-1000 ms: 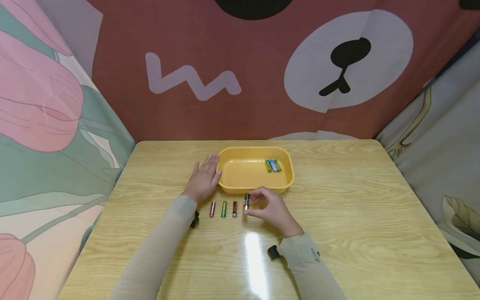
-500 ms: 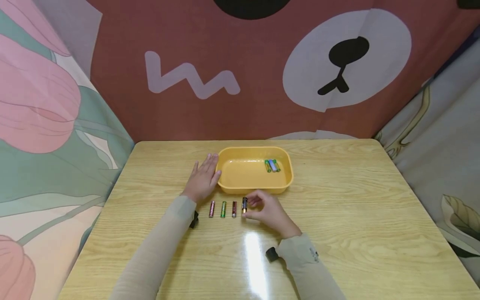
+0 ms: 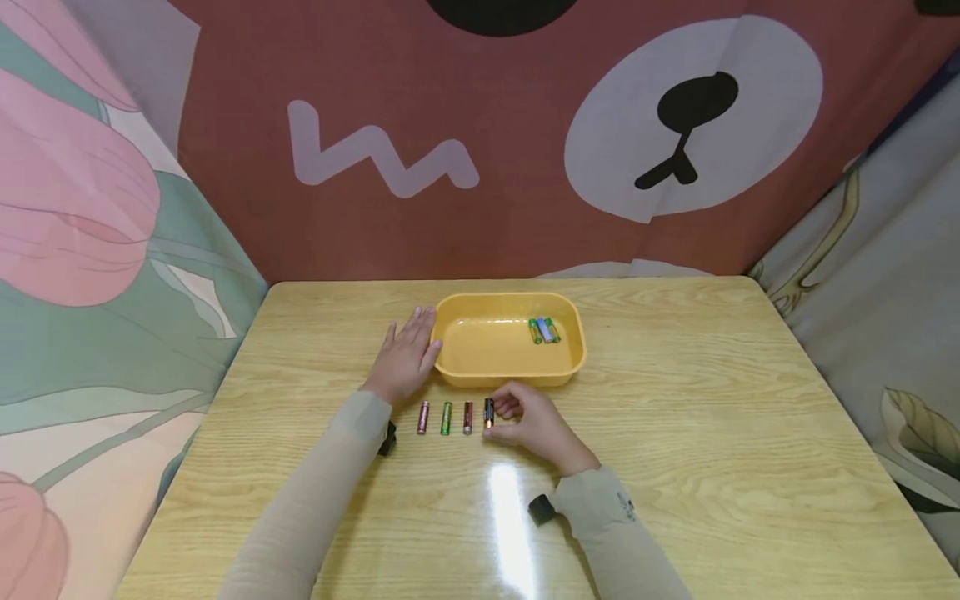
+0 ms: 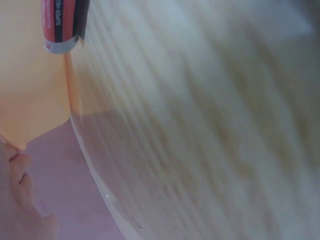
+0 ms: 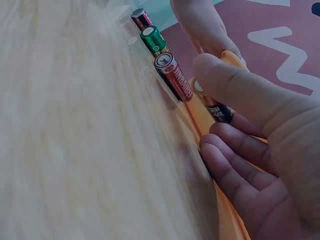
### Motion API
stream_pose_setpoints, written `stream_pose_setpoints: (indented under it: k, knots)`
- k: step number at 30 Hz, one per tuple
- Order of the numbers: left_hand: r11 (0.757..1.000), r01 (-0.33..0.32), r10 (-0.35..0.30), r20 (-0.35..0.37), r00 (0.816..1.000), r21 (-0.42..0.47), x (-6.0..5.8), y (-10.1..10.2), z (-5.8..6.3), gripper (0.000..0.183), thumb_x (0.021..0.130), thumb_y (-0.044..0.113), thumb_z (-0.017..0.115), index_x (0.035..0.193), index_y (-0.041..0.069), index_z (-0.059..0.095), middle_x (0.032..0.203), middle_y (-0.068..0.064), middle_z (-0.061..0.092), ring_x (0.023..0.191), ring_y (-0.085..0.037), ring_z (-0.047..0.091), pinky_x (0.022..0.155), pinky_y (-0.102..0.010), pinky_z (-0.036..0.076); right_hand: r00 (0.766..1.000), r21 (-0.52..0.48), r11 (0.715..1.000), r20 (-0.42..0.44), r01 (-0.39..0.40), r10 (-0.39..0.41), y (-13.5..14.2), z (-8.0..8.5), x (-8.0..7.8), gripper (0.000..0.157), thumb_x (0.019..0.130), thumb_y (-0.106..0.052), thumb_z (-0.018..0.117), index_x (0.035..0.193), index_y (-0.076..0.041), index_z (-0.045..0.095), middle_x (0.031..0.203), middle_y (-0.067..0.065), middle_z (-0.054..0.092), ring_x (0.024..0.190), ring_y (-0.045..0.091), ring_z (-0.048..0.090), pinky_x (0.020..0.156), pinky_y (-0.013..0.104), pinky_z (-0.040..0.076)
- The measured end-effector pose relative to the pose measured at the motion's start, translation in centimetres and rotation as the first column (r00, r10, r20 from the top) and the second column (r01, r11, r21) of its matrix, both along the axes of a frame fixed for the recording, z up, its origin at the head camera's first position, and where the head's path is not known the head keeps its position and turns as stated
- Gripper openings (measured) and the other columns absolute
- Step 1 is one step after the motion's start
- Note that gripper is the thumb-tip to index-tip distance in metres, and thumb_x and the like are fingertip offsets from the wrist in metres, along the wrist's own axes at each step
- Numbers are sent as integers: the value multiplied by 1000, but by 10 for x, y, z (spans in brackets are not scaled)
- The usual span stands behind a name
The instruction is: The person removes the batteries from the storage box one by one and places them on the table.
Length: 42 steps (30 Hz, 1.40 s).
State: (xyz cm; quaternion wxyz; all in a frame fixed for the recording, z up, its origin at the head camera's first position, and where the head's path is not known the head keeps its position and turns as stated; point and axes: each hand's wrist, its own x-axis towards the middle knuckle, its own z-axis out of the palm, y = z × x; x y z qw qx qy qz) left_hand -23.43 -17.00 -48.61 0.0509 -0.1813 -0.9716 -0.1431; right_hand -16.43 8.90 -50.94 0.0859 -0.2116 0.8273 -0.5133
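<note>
At the right end of a row of batteries, my right hand (image 3: 538, 425) pinches a black and copper battery (image 3: 489, 413) between thumb and fingers. The right wrist view has the thumb at one end of this battery (image 5: 219, 111), its lower part partly covered. To its left lie a dark red battery (image 3: 468, 418), a green battery (image 3: 447, 418) and a pinkish-red battery (image 3: 423, 417), parallel and apart. My left hand (image 3: 405, 354) lies with straight fingers against the left side of a yellow plastic tray (image 3: 480, 381).
Inside the tray, on its right side, two green batteries (image 3: 535, 331) lie with a blue battery (image 3: 544, 330) between them. The wooden table (image 3: 712, 417) ends at a printed cloth (image 3: 517, 167) behind the tray. More cloth hangs on both sides.
My right hand has moved slightly left and nearer to me, bringing the black and copper battery down beside the dark red one. The left hand stays at the tray.
</note>
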Motion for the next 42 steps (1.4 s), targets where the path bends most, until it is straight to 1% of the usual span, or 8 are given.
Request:
stream_pose_setpoints:
  k: [3,10,17,24,33,40,42]
  knots:
    - [1000,-3,3,6,1000,-6,0,0,1,62,102,46,20,152,13,9,157,-1,12,143,-13,1,114,-50,3,1000,15,1000,-4,10,-10,-2,-1,-1,49,66,-26,86,105,-12,61,93,-2,61,84,14,58,75,28,52]
    - [1000,1,0,1,1000,-12,0,0,1,62,101,48,16,152,13,9,157,-1,12,143,-14,1,114,-51,6,999,58,998,-54,13,-10,-6,-4,-1,49,65,-27,87,104,-11,61,90,-1,60,80,12,56,71,25,51]
    - [1000,-3,3,-6,1000,-9,0,-1,1,64,100,50,13,152,13,8,157,-1,12,143,-14,1,114,-50,5,998,51,999,-56,19,-16,-6,-5,-1,49,65,-25,87,104,-10,62,89,-1,59,79,12,55,70,25,50]
    - [1000,-2,2,1,1000,-10,0,-1,0,64,100,51,12,152,14,7,157,0,11,143,-14,0,114,-50,5,997,78,997,-73,20,-14,-6,-7,-2,48,65,-27,87,103,-11,61,88,-2,57,77,12,53,68,25,49]
    - [1000,-3,3,-8,1000,4,0,-2,-1,62,101,48,18,152,13,9,157,-1,12,143,-14,2,114,-51,5,998,144,990,-65,2,8,-8,-5,-4,46,67,-29,85,103,-13,62,86,-3,55,74,11,50,65,24,47]
    - [1000,-7,7,8,1000,-2,2,0,2,63,100,50,14,152,14,7,157,0,11,143,-13,1,114,-50,4,999,173,985,-52,1,8,-7,-3,-3,47,68,-30,85,105,-13,61,86,-4,55,74,10,50,65,24,46]
    - [1000,-7,7,11,1000,-2,2,0,2,63,101,49,14,152,14,8,157,0,11,143,-13,1,114,-50,4,999,177,984,-46,0,8,-7,-2,-3,48,68,-30,85,106,-13,60,86,-4,55,75,10,50,66,24,47]
